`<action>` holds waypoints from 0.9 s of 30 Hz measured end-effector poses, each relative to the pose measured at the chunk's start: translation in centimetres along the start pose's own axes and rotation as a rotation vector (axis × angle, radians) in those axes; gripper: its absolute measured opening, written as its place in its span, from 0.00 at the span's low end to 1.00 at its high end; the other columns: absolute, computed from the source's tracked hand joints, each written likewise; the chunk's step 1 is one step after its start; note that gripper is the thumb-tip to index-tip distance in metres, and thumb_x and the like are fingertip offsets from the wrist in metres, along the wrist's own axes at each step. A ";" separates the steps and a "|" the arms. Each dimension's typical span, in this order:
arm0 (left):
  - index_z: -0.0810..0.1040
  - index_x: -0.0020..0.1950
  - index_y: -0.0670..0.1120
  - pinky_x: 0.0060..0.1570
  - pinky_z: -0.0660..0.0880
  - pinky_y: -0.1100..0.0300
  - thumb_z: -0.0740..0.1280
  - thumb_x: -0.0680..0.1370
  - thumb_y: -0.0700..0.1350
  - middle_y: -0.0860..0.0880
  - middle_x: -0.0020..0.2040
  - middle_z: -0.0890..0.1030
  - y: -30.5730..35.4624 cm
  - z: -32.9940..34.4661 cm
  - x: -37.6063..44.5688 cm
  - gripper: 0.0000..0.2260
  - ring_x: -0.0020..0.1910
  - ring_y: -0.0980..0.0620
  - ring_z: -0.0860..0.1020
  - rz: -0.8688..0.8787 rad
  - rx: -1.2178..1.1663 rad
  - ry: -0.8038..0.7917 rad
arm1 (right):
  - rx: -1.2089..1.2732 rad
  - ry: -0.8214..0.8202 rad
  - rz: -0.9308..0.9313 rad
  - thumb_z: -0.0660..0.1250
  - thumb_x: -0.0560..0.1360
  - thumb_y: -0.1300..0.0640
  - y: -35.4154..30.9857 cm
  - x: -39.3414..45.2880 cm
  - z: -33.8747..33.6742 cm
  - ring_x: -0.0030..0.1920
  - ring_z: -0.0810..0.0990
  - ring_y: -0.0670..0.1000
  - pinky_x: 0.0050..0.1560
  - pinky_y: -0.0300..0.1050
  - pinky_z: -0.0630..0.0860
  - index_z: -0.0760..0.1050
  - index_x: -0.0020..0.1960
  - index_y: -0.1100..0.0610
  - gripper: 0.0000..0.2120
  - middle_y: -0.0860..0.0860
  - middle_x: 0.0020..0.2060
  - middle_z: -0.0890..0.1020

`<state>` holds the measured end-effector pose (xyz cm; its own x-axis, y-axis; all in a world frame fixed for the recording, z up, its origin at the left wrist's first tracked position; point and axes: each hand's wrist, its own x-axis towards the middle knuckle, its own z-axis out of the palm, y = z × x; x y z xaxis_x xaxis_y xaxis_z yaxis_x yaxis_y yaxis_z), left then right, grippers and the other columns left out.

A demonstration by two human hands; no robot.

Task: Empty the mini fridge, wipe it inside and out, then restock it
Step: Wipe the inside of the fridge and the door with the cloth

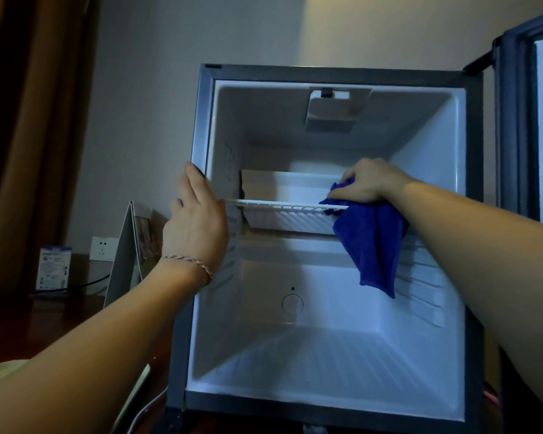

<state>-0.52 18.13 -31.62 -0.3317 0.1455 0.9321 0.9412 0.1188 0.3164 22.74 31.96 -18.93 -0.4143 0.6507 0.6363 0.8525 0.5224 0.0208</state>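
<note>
The mini fridge (333,72) stands open in front of me, its white inside bare of goods. A white wire shelf (282,208) spans its middle. My right hand (369,181) reaches inside and grips a blue cloth (373,242) on the right end of that shelf; the cloth's free end hangs below the shelf. My left hand (198,220) rests flat with straight fingers against the fridge's left front edge. A braided bracelet circles the left wrist.
The fridge door (527,126) is swung open at the right. Left of the fridge, on a dark wooden surface (19,327), stand a folded card (126,255) and a small blue-white box (53,267). A wall socket (102,248) and a cable sit behind them.
</note>
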 end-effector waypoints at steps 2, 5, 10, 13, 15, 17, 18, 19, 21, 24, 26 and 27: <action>0.45 0.80 0.40 0.41 0.71 0.45 0.57 0.84 0.44 0.39 0.75 0.59 -0.1 0.2 0.0 0.29 0.59 0.33 0.72 0.005 0.011 0.012 | 0.115 0.047 -0.047 0.73 0.70 0.39 -2.0 0.3 0.3 0.61 0.76 0.59 0.61 0.48 0.74 0.83 0.56 0.46 0.18 0.53 0.60 0.81; 0.46 0.79 0.41 0.37 0.73 0.44 0.58 0.83 0.43 0.38 0.74 0.59 -0.2 0.4 -0.1 0.29 0.57 0.32 0.72 0.004 0.061 0.020 | 0.314 0.130 -0.115 0.75 0.68 0.48 -5.4 0.6 0.9 0.58 0.78 0.57 0.58 0.45 0.75 0.84 0.55 0.45 0.15 0.53 0.56 0.83; 0.55 0.77 0.34 0.48 0.70 0.40 0.60 0.79 0.39 0.31 0.72 0.61 -0.4 0.1 -0.2 0.28 0.61 0.30 0.65 0.158 0.267 0.064 | 0.222 0.146 -0.196 0.69 0.71 0.43 -6.7 0.4 1.8 0.60 0.77 0.58 0.53 0.47 0.72 0.81 0.56 0.41 0.13 0.51 0.59 0.81; 0.61 0.77 0.37 0.67 0.57 0.37 0.55 0.77 0.42 0.37 0.75 0.61 -0.1 0.1 -0.5 0.28 0.71 0.34 0.61 0.433 0.499 0.025 | 0.113 0.133 -0.134 0.65 0.72 0.44 -4.3 -0.1 1.4 0.60 0.77 0.61 0.50 0.48 0.70 0.82 0.55 0.44 0.14 0.53 0.60 0.80; 0.69 0.72 0.40 0.69 0.52 0.37 0.52 0.78 0.46 0.40 0.70 0.69 1.0 0.6 -0.7 0.24 0.70 0.38 0.65 0.519 0.551 -0.060 | 0.053 0.111 -0.052 0.64 0.73 0.44 -1.6 -0.6 0.9 0.60 0.76 0.62 0.50 0.49 0.69 0.82 0.56 0.45 0.15 0.55 0.61 0.79; 0.73 0.65 0.44 0.70 0.48 0.37 0.51 0.80 0.48 0.44 0.61 0.76 2.0 1.2 -0.7 0.18 0.64 0.41 0.72 0.457 0.522 -0.103 | 0.041 0.091 0.014 0.63 0.75 0.42 0.4 -1.5 0.6 0.62 0.75 0.62 0.51 0.49 0.68 0.81 0.59 0.43 0.16 0.55 0.63 0.78; 0.73 0.64 0.44 0.70 0.45 0.38 0.51 0.81 0.51 0.45 0.58 0.77 2.4 1.4 -0.6 0.18 0.61 0.42 0.73 0.413 0.515 -0.120 | 0.030 0.068 0.020 0.62 0.77 0.40 0.8 -1.9 0.5 0.64 0.73 0.62 0.53 0.50 0.69 0.79 0.63 0.43 0.18 0.55 0.66 0.76; 0.72 0.65 0.45 0.70 0.42 0.38 0.49 0.82 0.53 0.46 0.58 0.77 2.7 1.4 -0.6 0.20 0.61 0.43 0.74 0.380 0.516 -0.144 | 0.000 0.028 0.016 0.60 0.78 0.36 0.8 -2.1 0.3 0.67 0.70 0.63 0.59 0.53 0.69 0.76 0.67 0.42 0.22 0.55 0.70 0.72; 0.70 0.68 0.46 0.70 0.40 0.38 0.45 0.83 0.57 0.47 0.61 0.77 2.9 1.6 -0.7 0.24 0.64 0.45 0.74 0.357 0.526 -0.181 | -0.077 -0.085 0.010 0.53 0.75 0.25 -0.1 -2.6 -0.4 0.74 0.59 0.67 0.70 0.59 0.63 0.68 0.74 0.39 0.33 0.53 0.77 0.60; 0.76 0.62 0.49 0.71 0.45 0.37 0.44 0.82 0.60 0.49 0.57 0.79 3.0 0.9 0.0 0.26 0.62 0.45 0.76 0.397 0.489 -0.148 | -0.190 -0.198 -0.037 0.46 0.66 0.16 -1.4 -3.1 -1.3 0.76 0.53 0.69 0.74 0.60 0.58 0.58 0.77 0.33 0.44 0.48 0.80 0.51; 0.80 0.56 0.49 0.71 0.48 0.37 0.44 0.82 0.60 0.48 0.57 0.79 2.4 0.0 1.3 0.27 0.63 0.45 0.75 0.441 0.495 -0.087 | -0.226 -0.215 -0.082 0.44 0.64 0.14 -1.4 -3.3 -1.1 0.75 0.58 0.66 0.73 0.59 0.60 0.54 0.77 0.30 0.44 0.48 0.79 0.55; 0.80 0.56 0.49 0.71 0.49 0.36 0.46 0.82 0.60 0.47 0.62 0.77 1.8 -0.5 2.1 0.26 0.67 0.45 0.71 0.456 0.483 -0.055 | -0.232 -0.213 -0.105 0.43 0.63 0.14 -1.2 -3.3 -1.0 0.75 0.60 0.65 0.73 0.59 0.61 0.54 0.76 0.28 0.43 0.49 0.78 0.57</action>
<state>0.56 18.13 -29.01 0.0776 0.3334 0.9396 0.8573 0.4588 -0.2336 23.39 28.60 -20.31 -0.5402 0.7131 0.4467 0.8413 0.4692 0.2685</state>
